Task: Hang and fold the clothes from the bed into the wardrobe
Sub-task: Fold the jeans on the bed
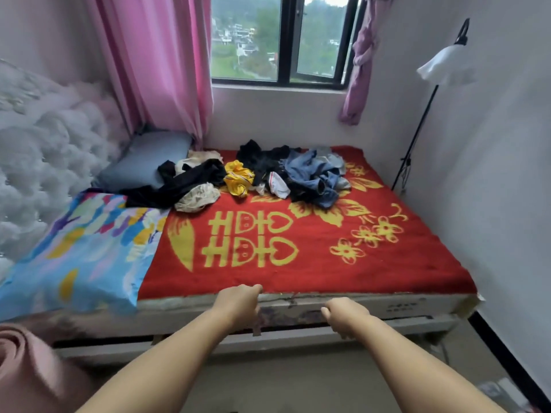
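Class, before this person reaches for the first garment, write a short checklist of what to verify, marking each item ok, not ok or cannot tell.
1. Left hand free, holding nothing: ok.
2. Right hand free: ok.
3. Clothes pile lies near the window, far from both hands at the bed's near edge; within reach: not ok.
4. Red blanket between hands and pile bare: ok.
5. Wardrobe and hangers ready: cannot tell, neither is in view.
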The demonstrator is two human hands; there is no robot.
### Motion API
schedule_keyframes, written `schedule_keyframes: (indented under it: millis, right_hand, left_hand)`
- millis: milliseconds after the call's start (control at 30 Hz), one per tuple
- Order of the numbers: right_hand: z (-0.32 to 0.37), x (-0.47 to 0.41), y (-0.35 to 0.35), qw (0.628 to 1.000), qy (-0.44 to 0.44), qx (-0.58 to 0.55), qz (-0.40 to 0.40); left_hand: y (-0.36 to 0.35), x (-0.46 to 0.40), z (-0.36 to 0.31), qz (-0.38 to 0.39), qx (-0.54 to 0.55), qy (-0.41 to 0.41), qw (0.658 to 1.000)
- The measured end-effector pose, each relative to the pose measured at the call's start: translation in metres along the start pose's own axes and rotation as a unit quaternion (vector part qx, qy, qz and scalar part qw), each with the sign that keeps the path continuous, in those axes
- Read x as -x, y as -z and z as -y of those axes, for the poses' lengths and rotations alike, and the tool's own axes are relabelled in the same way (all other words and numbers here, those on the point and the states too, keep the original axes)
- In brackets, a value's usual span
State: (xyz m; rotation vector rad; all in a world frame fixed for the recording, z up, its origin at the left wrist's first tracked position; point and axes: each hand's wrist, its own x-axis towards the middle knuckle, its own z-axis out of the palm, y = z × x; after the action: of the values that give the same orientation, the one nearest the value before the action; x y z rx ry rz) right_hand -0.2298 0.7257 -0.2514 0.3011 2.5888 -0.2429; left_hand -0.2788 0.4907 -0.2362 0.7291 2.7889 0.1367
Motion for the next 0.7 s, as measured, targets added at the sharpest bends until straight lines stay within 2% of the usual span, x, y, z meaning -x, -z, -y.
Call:
schedule_keyframes:
  millis: [367, 500, 700]
  right_hand:
    - [-0.023, -0.164, 0.117, 0.998, -0.051, -0.018, -0.034]
    - [-0.015, -0.227, 0.134, 0.998, -0.041, -0.029, -0.033]
    - [-0.028, -0.299, 0.138, 0.998, -0.05, -0.023, 0.01]
  left_hand:
    - [0.062, -0.219, 0.038, 0.012, 0.015, -0.031, 0.999]
    - [0.07, -0.291, 0.058, 0.043, 0.005, -0.026, 0.999]
    - [0.056, -0.367, 0.065, 0.096, -0.014, -0.036, 0.995]
